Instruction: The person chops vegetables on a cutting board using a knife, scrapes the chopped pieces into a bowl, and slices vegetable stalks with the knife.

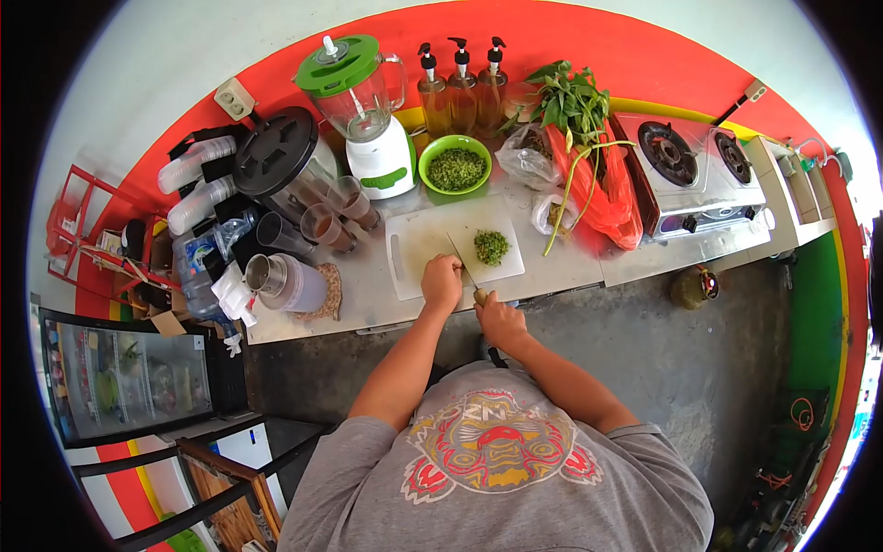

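My right hand (502, 322) is wrapped around the wooden handle of a knife (464, 259), at the front edge of the counter. The blade points away from me over a white cutting board (414, 225). My left hand (443, 281) rests on the board just left of the blade, its fingers curled and pressed together; whatever they hold, if anything, is hidden. A small heap of chopped greens (491, 247) lies on the board to the right of the blade. Behind the board stands a green bowl (487, 158) filled with finely chopped greens.
A blender (379, 161), pump bottles (463, 85) and a red plastic bag (612, 202) with leafy stems (575, 106) stand behind. Plastic cups (324, 227) and a steel-topped jug (285, 283) are left. A gas stove (699, 184) is right.
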Demonstrator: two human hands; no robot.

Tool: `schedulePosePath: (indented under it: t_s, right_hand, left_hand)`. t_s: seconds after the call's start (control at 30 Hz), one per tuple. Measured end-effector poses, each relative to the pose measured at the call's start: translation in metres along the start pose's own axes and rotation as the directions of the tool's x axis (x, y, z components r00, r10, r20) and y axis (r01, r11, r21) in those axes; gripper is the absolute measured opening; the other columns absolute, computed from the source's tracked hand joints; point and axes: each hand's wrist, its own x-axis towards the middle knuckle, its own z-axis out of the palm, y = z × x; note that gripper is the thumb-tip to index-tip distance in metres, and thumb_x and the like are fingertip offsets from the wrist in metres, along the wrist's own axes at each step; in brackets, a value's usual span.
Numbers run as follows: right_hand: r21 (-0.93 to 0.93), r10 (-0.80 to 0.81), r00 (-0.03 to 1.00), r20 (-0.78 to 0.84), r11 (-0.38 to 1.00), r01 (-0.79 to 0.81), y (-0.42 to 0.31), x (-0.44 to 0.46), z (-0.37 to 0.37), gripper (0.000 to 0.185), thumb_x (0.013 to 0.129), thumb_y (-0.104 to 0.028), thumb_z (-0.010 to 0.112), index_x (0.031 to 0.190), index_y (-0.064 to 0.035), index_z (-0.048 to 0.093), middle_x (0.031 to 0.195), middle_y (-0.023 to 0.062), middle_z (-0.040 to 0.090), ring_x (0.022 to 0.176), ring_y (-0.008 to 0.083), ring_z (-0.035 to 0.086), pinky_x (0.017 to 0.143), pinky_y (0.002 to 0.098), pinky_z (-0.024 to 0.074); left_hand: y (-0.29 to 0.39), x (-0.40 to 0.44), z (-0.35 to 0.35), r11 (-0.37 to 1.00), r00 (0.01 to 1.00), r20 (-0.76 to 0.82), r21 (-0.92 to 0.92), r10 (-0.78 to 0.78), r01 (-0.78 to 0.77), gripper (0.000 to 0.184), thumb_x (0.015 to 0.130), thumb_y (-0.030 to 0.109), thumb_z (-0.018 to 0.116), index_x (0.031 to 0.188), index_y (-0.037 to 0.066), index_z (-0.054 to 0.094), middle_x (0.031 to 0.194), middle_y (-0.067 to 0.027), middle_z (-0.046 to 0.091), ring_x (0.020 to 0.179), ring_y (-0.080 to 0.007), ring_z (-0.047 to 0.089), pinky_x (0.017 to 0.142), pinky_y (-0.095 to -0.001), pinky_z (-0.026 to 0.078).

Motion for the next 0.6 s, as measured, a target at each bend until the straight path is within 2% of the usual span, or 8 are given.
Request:
schedulePosePath:
  t_s: [0.07, 0.2, 0.27, 0.3, 0.37, 0.5, 0.57, 0.6]
  right_hand:
    - [-0.015, -0.011, 1.000, 0.003, 1.000, 0.011, 0.000, 0.003, -0.003, 0.046, 0.105, -0.045, 0.048, 0.109, 0.0002, 0.049, 0.091, 0.0247, 0.073, 0.086, 0.0425, 0.073, 0.075, 0.0522, 0.0584]
    - [-0.004, 0.000, 1.000, 0.011, 1.000, 0.001, -0.003, -0.006, 0.005, 0.047, 0.104, -0.046, 0.048, 0.110, 0.0002, 0.049, 0.093, 0.0243, 0.073, 0.089, 0.0424, 0.073, 0.077, 0.0523, 0.0580]
    - [0.011, 0.021, 0.999, 0.027, 1.000, -0.022, 0.000, -0.007, 0.007, 0.047, 0.104, -0.046, 0.049, 0.110, 0.0002, 0.049, 0.094, 0.0250, 0.073, 0.090, 0.0427, 0.073, 0.078, 0.0523, 0.0579]
    - [0.015, 0.014, 0.999, 0.034, 1.000, -0.014, 0.002, -0.005, 0.004, 0.047, 0.104, -0.046, 0.049, 0.111, 0.0001, 0.049, 0.094, 0.0257, 0.073, 0.090, 0.0431, 0.073, 0.079, 0.0526, 0.0577]
    - [0.015, 0.005, 0.999, 0.042, 1.000, -0.006, 0.006, -0.001, 0.000, 0.047, 0.104, -0.046, 0.049, 0.111, 0.0000, 0.049, 0.094, 0.0263, 0.073, 0.091, 0.0436, 0.072, 0.079, 0.0529, 0.0576]
    - [0.049, -0.016, 0.999, 0.042, 0.999, 0.013, 0.003, -0.006, 0.001, 0.047, 0.104, -0.047, 0.049, 0.112, -0.0002, 0.049, 0.095, 0.0276, 0.072, 0.091, 0.0449, 0.072, 0.079, 0.0541, 0.0572]
    - [0.064, -0.002, 0.999, 0.042, 0.998, 0.000, 0.002, -0.007, 0.004, 0.047, 0.104, -0.046, 0.049, 0.111, -0.0001, 0.049, 0.095, 0.0276, 0.072, 0.092, 0.0453, 0.072, 0.079, 0.0546, 0.0570]
    - [0.058, 0.002, 0.999, 0.054, 0.998, -0.005, 0.003, -0.007, 0.001, 0.047, 0.104, -0.046, 0.048, 0.111, 0.0001, 0.049, 0.095, 0.0278, 0.072, 0.093, 0.0456, 0.071, 0.080, 0.0547, 0.0567]
  left_hand:
    - [-0.005, 0.003, 0.001, 0.995, 0.994, 0.054, 0.011, -0.097, 0.097, 0.006, 0.083, 0.006, 0.068, 0.086, 0.008, 0.073, 0.089, -0.0107, 0.066, 0.088, -0.0347, 0.066, 0.075, -0.0454, 0.054]
    - [0.000, 0.002, -0.004, 0.996, 0.991, 0.094, 0.024, -0.091, 0.090, 0.007, 0.084, 0.006, 0.067, 0.087, 0.008, 0.073, 0.091, -0.0102, 0.066, 0.089, -0.0336, 0.066, 0.076, -0.0450, 0.054]
    - [0.007, -0.007, -0.005, 0.989, 0.999, 0.024, 0.144, 0.033, -0.036, 0.007, 0.086, 0.006, 0.066, 0.087, 0.007, 0.072, 0.092, -0.0097, 0.067, 0.092, -0.0328, 0.065, 0.077, -0.0448, 0.054]
    - [0.005, -0.012, -0.003, 0.989, 0.999, 0.022, 0.141, 0.036, -0.039, 0.007, 0.086, 0.006, 0.066, 0.087, 0.007, 0.072, 0.092, -0.0097, 0.067, 0.092, -0.0328, 0.065, 0.077, -0.0448, 0.054]
    - [0.000, -0.023, 0.001, 0.964, 0.979, -0.030, 0.184, 0.203, -0.194, 0.009, 0.089, 0.007, 0.064, 0.088, 0.007, 0.072, 0.092, -0.0094, 0.066, 0.095, -0.0322, 0.064, 0.078, -0.0447, 0.054]
    - [-0.004, -0.027, -0.002, 0.964, 0.964, -0.111, 0.140, 0.242, -0.226, 0.009, 0.089, 0.007, 0.064, 0.091, 0.007, 0.073, 0.092, -0.0094, 0.065, 0.096, -0.0320, 0.063, 0.078, -0.0444, 0.054]
    - [0.003, -0.017, -0.005, 0.996, 0.998, -0.039, 0.077, 0.040, -0.037, 0.009, 0.088, 0.007, 0.065, 0.090, 0.008, 0.074, 0.092, -0.0109, 0.067, 0.094, -0.0333, 0.064, 0.078, -0.0448, 0.055]
    - [0.002, -0.012, -0.004, 0.996, 0.998, -0.041, 0.076, 0.041, -0.038, 0.009, 0.088, 0.007, 0.065, 0.090, 0.008, 0.074, 0.092, -0.0109, 0.067, 0.094, -0.0333, 0.064, 0.078, -0.0448, 0.055]
